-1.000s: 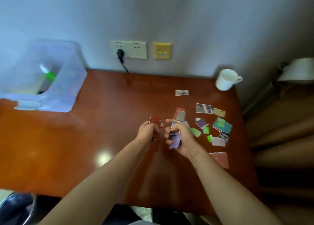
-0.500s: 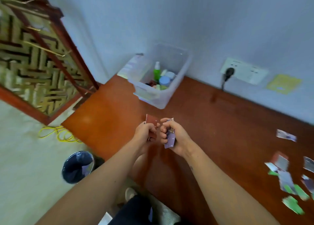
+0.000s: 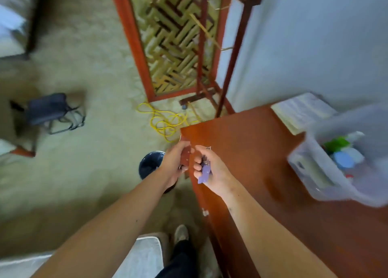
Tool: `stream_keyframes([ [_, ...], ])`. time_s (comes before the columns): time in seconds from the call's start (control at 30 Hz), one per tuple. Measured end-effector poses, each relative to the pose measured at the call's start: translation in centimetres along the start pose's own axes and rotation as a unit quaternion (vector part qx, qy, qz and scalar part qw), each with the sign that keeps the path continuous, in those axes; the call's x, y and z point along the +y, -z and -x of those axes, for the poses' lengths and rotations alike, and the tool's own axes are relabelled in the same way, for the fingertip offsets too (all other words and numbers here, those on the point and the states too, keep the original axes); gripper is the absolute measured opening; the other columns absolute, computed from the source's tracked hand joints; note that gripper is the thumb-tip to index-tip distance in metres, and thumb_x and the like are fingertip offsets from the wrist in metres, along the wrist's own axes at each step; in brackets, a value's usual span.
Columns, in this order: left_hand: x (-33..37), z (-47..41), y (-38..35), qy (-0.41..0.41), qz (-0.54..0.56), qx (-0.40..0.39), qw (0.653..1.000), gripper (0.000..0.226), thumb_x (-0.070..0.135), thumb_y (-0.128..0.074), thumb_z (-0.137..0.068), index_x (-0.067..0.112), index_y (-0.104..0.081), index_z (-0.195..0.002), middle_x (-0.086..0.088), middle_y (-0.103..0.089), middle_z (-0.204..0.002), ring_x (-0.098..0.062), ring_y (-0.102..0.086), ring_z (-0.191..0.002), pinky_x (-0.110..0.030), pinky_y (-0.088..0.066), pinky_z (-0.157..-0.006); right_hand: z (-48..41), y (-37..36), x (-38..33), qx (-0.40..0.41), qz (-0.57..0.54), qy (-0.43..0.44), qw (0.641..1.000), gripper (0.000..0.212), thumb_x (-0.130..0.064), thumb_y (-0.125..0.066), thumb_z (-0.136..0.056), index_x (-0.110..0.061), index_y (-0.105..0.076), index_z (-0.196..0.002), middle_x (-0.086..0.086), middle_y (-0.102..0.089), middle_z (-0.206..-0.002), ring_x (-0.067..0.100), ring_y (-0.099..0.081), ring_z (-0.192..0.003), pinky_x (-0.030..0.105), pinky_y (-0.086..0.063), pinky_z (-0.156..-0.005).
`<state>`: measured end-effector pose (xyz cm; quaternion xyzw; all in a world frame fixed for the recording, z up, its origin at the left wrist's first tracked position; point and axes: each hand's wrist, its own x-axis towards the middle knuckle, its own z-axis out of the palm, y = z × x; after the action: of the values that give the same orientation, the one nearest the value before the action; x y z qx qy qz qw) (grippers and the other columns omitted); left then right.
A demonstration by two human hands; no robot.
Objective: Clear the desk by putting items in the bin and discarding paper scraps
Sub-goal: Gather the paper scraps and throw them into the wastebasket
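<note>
Worktop (image 3: 262, 151) at right, storage bin (image 3: 336, 172) on its far right side, papers (image 3: 300, 111) behind bin. Both hands held at worktop's left corner, waste basket (image 3: 150, 164) on floor under left hand (image 3: 174, 164). Cable (image 3: 165, 120) on floor behind corner, lattice screen (image 3: 178, 40) beyond

A reddish-brown paper scrap (image 3: 185, 157) is pinched upright in the left hand (image 3: 174, 162) and a bunch of purple scraps (image 3: 204, 172) is clutched in the right hand (image 3: 212, 170), both at the desk (image 3: 252, 151) corner above the dark round wastebasket (image 3: 150, 164), while the clear bin (image 3: 336, 185), blurred, sits on the desk holding bottles.
</note>
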<state>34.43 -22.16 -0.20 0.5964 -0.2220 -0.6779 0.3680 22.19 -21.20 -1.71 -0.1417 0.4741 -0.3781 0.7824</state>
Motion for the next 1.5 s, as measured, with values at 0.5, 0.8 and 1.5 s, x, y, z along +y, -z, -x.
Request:
stream_keyframes([
  [0.5, -4.4, -18.0, 18.8, 0.107, 0.087, 0.190, 0.972, 0.047, 0.057, -0.054, -0.089, 0.016, -0.064, -0.109, -0.003, -0.068, -0.092, -0.019, -0.059, -0.077, -0.027, -0.044, -0.063, -24.8, -8.3, 9.0, 0.093, 0.073, -0.154, 0.981, 0.024, -0.024, -0.058, -0.094, -0.018, -0.048, -0.072, -0.004, -0.045, -0.053, 0.009, -0.040, -0.041, 0.020, -0.028, -0.041],
  [0.8, -14.8, -32.1, 24.5, 0.195, 0.121, 0.208, 0.951, 0.039, 0.054, -0.058, -0.088, 0.021, -0.065, -0.107, -0.004, -0.068, -0.098, -0.018, -0.060, -0.081, -0.032, -0.047, -0.074, -39.4, -2.1, 18.9, 0.180, 0.078, -0.206, 0.959, 0.017, -0.017, -0.059, -0.093, -0.017, -0.054, -0.077, -0.003, -0.049, -0.064, 0.010, -0.038, -0.050, 0.021, -0.031, -0.048],
  [1.5, -19.4, -35.3, 24.7, 0.247, 0.131, 0.228, 0.933, 0.051, 0.059, -0.042, -0.094, 0.028, -0.051, -0.134, 0.003, -0.051, -0.138, -0.021, -0.047, -0.128, -0.045, -0.039, -0.101, -41.7, 1.0, 22.3, 0.232, 0.087, -0.220, 0.943, 0.015, -0.037, -0.058, -0.090, -0.026, -0.056, -0.100, -0.001, -0.053, -0.126, 0.021, -0.046, -0.127, 0.046, -0.036, -0.104],
])
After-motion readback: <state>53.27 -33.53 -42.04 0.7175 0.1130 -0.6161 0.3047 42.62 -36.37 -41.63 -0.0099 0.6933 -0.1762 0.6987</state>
